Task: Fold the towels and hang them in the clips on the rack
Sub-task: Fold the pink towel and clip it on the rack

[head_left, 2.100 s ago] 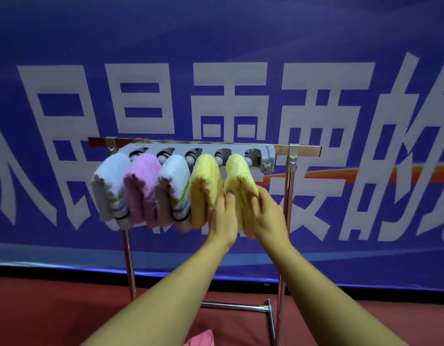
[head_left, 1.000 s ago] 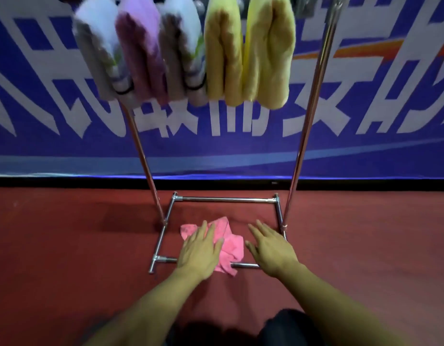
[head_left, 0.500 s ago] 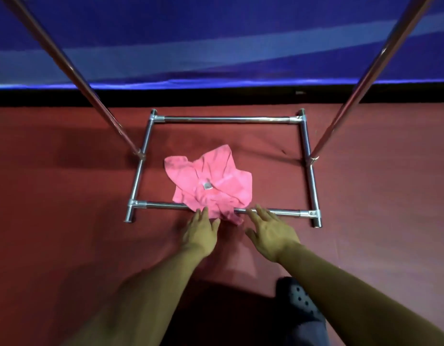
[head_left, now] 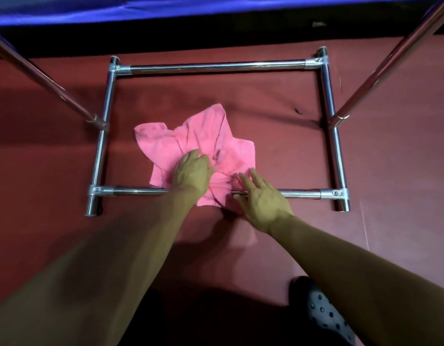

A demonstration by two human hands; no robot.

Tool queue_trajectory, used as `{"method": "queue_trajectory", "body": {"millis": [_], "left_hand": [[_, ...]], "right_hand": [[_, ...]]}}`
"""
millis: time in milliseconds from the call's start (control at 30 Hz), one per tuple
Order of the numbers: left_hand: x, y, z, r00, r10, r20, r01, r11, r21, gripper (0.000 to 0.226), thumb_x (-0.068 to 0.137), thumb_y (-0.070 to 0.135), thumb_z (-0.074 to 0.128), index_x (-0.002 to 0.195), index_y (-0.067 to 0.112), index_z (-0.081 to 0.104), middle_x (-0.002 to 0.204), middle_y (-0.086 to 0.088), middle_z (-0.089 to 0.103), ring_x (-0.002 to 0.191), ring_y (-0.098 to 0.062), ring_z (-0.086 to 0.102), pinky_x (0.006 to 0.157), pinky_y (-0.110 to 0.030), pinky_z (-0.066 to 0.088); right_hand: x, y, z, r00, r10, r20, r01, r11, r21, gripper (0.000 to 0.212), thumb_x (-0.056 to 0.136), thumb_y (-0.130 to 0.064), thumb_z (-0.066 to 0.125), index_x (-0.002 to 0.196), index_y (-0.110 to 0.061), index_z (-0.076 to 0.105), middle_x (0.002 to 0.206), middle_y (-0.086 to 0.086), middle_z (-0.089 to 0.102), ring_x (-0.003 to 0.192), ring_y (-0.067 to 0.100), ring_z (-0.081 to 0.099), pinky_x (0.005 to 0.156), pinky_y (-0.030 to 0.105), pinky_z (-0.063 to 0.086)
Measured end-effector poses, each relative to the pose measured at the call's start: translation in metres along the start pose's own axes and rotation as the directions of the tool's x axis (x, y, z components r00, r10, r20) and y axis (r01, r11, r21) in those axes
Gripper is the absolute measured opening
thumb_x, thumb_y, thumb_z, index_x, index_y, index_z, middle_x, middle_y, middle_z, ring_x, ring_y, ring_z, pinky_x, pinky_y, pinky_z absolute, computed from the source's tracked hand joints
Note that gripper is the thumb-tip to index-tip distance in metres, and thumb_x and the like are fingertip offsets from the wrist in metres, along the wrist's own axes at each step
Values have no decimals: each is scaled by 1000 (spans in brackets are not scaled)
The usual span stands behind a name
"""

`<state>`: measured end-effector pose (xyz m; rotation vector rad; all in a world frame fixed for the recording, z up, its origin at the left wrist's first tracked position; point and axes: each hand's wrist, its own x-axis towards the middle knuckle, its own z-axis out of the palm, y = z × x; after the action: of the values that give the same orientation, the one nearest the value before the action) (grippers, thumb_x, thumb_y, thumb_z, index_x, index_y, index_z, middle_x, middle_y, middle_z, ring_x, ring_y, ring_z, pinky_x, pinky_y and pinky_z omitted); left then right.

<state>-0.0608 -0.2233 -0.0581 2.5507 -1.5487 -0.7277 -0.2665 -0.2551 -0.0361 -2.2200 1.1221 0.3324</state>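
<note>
Now | left hand (head_left: 192, 172) grips crumpled pink towel (head_left: 211, 136) | right hand (head_left: 262, 199) spread flat, fingers on towel's near edge over rack base bar (head_left: 141, 191)

My arms are bare from the bottom edge of the view all the way to the wrists, with no sleeve, watch, band or ring that I can see. My left hand (head_left: 192, 172) and my right hand (head_left: 262, 201) are ungloved. Low on the right I wear a dark clog-style shoe (head_left: 325, 313) dotted with small round holes across its top, its toe rounded. Between my arms, at the very bottom, lies something dark that may be my trousers; it is too shadowed to tell.
</note>
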Motion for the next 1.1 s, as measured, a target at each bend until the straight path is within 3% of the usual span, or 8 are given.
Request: {"method": "queue_trajectory", "body": {"millis": [67,133,300,467,667,867,1000,1100], "left_hand": [[-3,2,-5,1000,13,-1,-13,999,-36,29,100,37,57,103,10,65,115,-13,65,112,-36,59,97,-47,45],[-14,9,-17,999,34,3,-33,994,-107,26,103,38,52,103,13,57,96,-13,71,95,-38,64,84,-47,49],[-54,33,-88,990,135,-44,-142,940,-310,19,102,39,56,102,19,56,66,3,59,74,-32,61,67,-40,44],[-106,69,-196,967,204,-153,-250,883,-398,14,97,42,64,86,33,58,71,-1,70,58,-17,61,64,-36,51],[-203,119,-342,879,398,-264,-463,844,-271,12,96,37,67,89,29,62,64,24,60,59,6,51,63,-24,38],[-321,158,-477,811,465,-354,-523,848,-85,20,91,55,65,93,36,69,83,8,72,80,-15,68,79,-45,55],[-397,182,-541,697,529,-485,-607,795,-4,17,94,42,67,95,26,72,89,4,75,88,-17,69,84,-43,54],[-440,194,-578,591,503,-630,-643,766,9,15,95,39,66,94,25,71,88,7,74,83,-13,67,83,-37,53]], "right_hand": [[-6,3,-1,1000,16,-7,-16,1000,16,64,106,-47,41,163,-29,20,172,7,13,154,29,27,121,40,30],[-17,6,-7,999,43,-16,-43,998,46,67,106,-48,41,164,-25,18,172,8,14,156,29,24,123,40,26],[-59,-11,-60,998,20,-62,-12,991,135,78,103,-53,48,165,-25,9,172,7,17,156,27,24,121,38,27],[-113,-58,-152,987,-109,-119,131,970,203,91,99,-51,58,165,-27,0,171,3,20,153,26,31,113,32,32],[-203,-126,-250,935,-252,-249,310,923,229,115,85,-55,76,164,-32,-5,170,0,24,151,23,35,112,31,36],[-299,-201,-319,849,-346,-399,484,811,328,134,68,-57,90,161,-44,-6,167,-5,30,151,17,34,117,34,36],[-354,-242,-350,811,-364,-458,562,702,438,137,63,-57,93,157,-53,-7,161,-6,38,140,11,46,116,38,42],[-383,-259,-353,807,-338,-485,584,585,563,135,62,-49,97,156,-54,-1,144,0,60,127,11,63,112,44,48]]}}
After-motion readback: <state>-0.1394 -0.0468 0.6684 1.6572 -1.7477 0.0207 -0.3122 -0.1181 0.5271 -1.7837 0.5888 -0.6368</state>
